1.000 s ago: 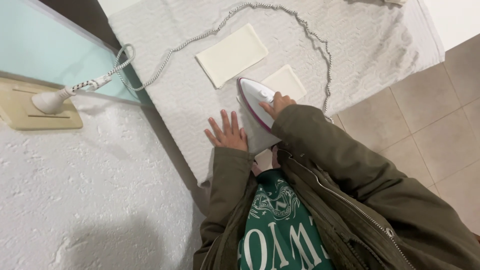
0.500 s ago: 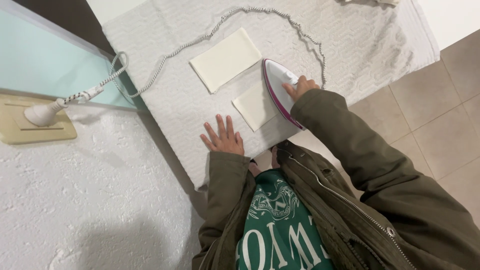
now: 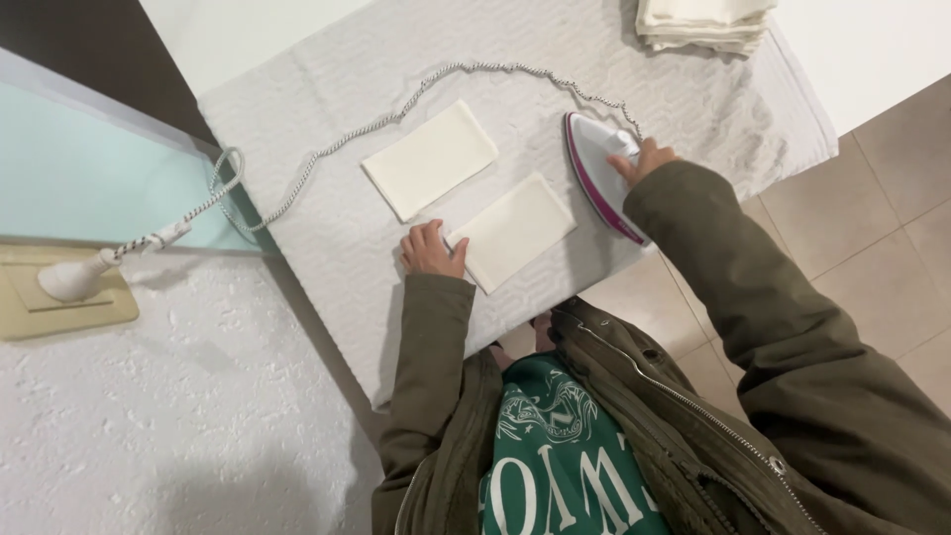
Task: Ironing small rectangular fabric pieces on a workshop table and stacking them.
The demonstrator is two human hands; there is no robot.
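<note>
Head view: nearest the camera are the olive jacket sleeves and a green printed top, above a white textured ironing pad (image 3: 327, 238) laid over the work surface. The left hand (image 3: 431, 250) rests at the near left corner of a cream cloth rectangle (image 3: 512, 230), fingers curled and thumb touching the cloth's edge, pinching or pressing it; which of the two cannot be told. That cloth lies flat on the pad, tilted, just beside a second cream rectangle (image 3: 429, 159) farther up and to the left, the two close but apart. To the right, the right hand (image 3: 642, 160) grasps the handle of a white iron with a magenta edge (image 3: 597, 170), which sits on the pad clear of both cloths. A braided cord (image 3: 396, 114) loops from the iron across the pad to a white plug (image 3: 71, 280) in a beige wall socket (image 3: 40, 309). At the far edge lies a stack of folded cream cloths (image 3: 701, 22).
</note>
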